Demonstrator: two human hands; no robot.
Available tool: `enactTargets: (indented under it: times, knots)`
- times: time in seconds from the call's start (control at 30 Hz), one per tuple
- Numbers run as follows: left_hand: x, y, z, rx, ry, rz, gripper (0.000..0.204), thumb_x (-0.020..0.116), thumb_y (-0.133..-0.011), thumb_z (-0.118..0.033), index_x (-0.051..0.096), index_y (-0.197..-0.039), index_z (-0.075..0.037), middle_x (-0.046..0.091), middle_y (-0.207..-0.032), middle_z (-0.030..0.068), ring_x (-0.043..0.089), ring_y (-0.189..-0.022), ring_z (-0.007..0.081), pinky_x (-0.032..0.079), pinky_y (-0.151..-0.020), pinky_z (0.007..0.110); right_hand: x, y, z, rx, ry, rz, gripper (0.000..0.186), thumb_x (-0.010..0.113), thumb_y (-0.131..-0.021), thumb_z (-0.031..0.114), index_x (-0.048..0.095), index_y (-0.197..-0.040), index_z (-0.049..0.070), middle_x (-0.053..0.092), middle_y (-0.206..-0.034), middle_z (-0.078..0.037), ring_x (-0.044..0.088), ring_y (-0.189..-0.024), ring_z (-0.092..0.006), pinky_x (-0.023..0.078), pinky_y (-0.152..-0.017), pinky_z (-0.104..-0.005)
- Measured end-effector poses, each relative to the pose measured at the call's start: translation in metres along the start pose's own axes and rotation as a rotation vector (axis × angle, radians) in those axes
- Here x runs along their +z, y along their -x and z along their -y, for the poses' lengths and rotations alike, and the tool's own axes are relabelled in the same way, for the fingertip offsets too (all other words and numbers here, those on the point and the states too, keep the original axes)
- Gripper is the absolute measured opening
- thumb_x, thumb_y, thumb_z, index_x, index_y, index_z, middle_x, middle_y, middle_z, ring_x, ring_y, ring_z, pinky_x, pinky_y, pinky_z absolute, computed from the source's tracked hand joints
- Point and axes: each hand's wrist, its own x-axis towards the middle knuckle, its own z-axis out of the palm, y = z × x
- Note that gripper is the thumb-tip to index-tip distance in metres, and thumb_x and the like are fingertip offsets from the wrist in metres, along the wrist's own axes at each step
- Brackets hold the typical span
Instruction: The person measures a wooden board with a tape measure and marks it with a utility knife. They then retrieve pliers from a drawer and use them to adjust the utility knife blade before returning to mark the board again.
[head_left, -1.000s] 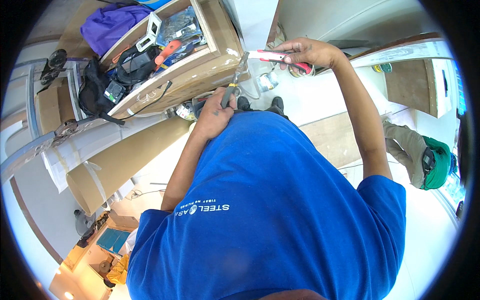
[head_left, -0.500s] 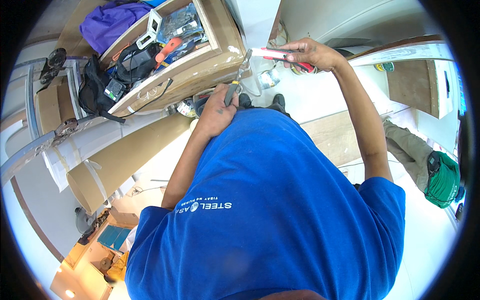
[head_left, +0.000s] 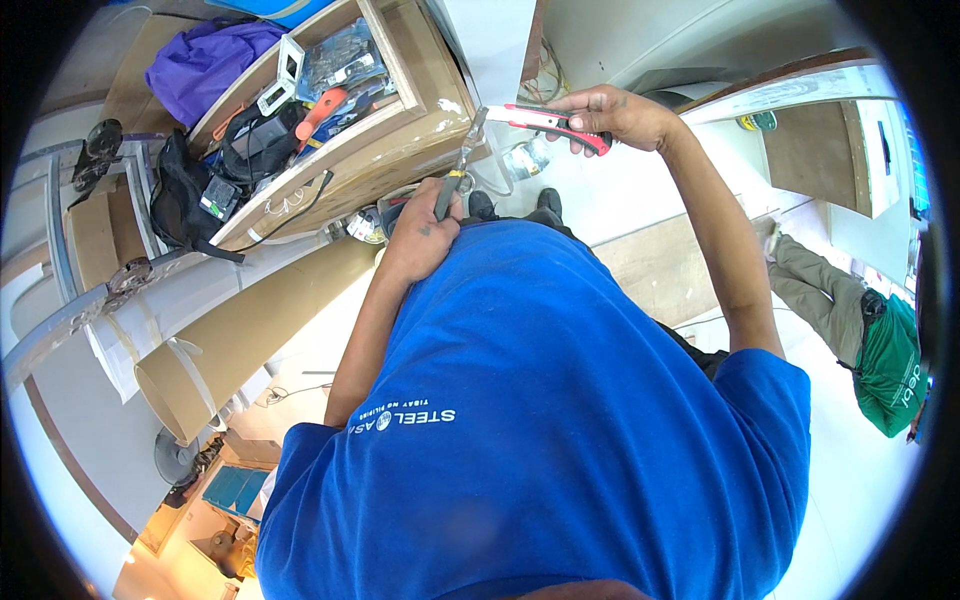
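Observation:
In my left hand [head_left: 424, 232], close to my belly, is a putty knife [head_left: 470, 148] with a grey handle, a yellow band and a smeared metal blade pointing away from me. My right hand [head_left: 622, 114] grips a red and black utility knife [head_left: 552, 122], its flat side showing. The front of the cutter meets the far end of the putty knife's blade in the picture; whether they touch I cannot tell. Both hands are closed round their tools.
Left of my hands stands a wooden box [head_left: 400, 75] full of tools, with an orange-handled one [head_left: 320, 112] on top. A large cardboard tube [head_left: 250, 320] lies below it. A ladder [head_left: 60, 230] is at far left. At right, a person in a green shirt [head_left: 893, 365] stands nearby.
My right hand has turned the utility knife so its side shows more, and brought its front up to the putty knife's blade. My left hand has shifted slightly left.

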Motion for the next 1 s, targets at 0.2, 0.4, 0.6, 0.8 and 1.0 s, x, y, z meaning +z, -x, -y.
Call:
enactTargets:
  times: [0.2, 0.4, 0.6, 0.8, 1.0]
  knots:
    - [0.0, -0.001, -0.001, 0.008, 0.008, 0.032, 0.013, 0.057, -0.081, 0.001, 0.056, -0.093, -0.001, 0.054, -0.099, 0.0132, 0.058, -0.098, 0.0317, 0.045, -0.095, 0.037, -0.006, -0.001, -0.008, -0.022, -0.019, -0.103, 0.048, 0.071, -0.101, 0.031, 0.067, -0.139, 0.002, 0.077, -0.105, -0.009, 0.07, -0.083, -0.0114, 0.054, -0.067, -0.0246]
    - [-0.001, -0.001, -0.001, -0.067, 0.088, 0.018, 0.014, 0.058, -0.079, 0.001, 0.056, -0.092, -0.003, 0.057, -0.1, 0.0121, 0.059, -0.101, 0.0292, 0.045, -0.097, 0.036, 0.01, -0.001, -0.009, -0.116, 0.051, -0.234, 0.04, 0.068, -0.105, 0.03, 0.07, -0.133, 0.002, 0.075, -0.095, -0.005, 0.061, -0.072, -0.0084, 0.048, -0.061, -0.024]
    - [-0.001, -0.003, -0.001, -0.054, 0.146, 0.058, 0.014, 0.058, -0.079, 0.001, 0.056, -0.092, -0.003, 0.064, -0.108, 0.0122, 0.061, -0.108, 0.0282, 0.046, -0.102, 0.037, 0.01, 0.001, -0.007, -0.016, 0.041, -0.31, 0.04, 0.068, -0.104, 0.034, 0.071, -0.128, 0.002, 0.074, -0.09, -0.003, 0.06, -0.07, -0.0071, 0.046, -0.058, -0.0239]
    - [-0.003, -0.005, -0.001, -0.116, 0.222, 0.043, 0.03, 0.058, -0.079, 0.003, 0.065, -0.107, -0.005, 0.067, -0.112, 0.0095, 0.062, -0.107, 0.0231, 0.049, -0.097, 0.034, 0.002, 0.01, 0.007, -0.006, 0.159, -0.255, 0.041, 0.07, -0.103, 0.036, 0.071, -0.128, 0.003, 0.073, -0.091, -0.003, 0.06, -0.071, -0.0076, 0.045, -0.059, -0.0237]
    - [-0.008, -0.006, -0.001, -0.141, 0.264, 0.065, 0.064, 0.056, -0.077, 0.004, 0.066, -0.139, -0.009, 0.068, -0.126, 0.0065, 0.064, -0.115, 0.0192, 0.052, -0.098, 0.033, 0.002, 0.006, 0.01, -0.005, 0.187, -0.295, 0.042, 0.07, -0.103, 0.034, 0.07, -0.13, 0.003, 0.073, -0.092, -0.004, 0.061, -0.075, -0.0079, 0.047, -0.063, -0.024]
